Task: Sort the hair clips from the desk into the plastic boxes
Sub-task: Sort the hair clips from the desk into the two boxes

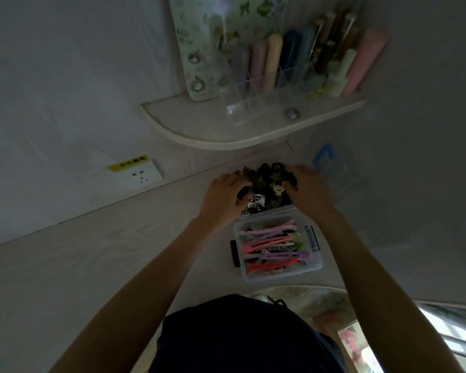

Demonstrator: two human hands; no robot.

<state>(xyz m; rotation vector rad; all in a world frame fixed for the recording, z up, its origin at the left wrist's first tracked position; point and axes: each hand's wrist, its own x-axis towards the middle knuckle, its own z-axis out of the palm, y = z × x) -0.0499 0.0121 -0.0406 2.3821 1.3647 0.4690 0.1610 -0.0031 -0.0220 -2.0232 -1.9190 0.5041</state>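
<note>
Head view, looking down, desk (92, 265) near

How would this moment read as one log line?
hands: left, right both in dark clip pile | near box: holds pink, purple clips | lid: off, on desk

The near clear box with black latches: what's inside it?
The clear box holds long flat hair clips in pink, purple and coral, lying lengthwise. Dark items show beneath them, but the clips cover those, so they can't be identified.
</note>
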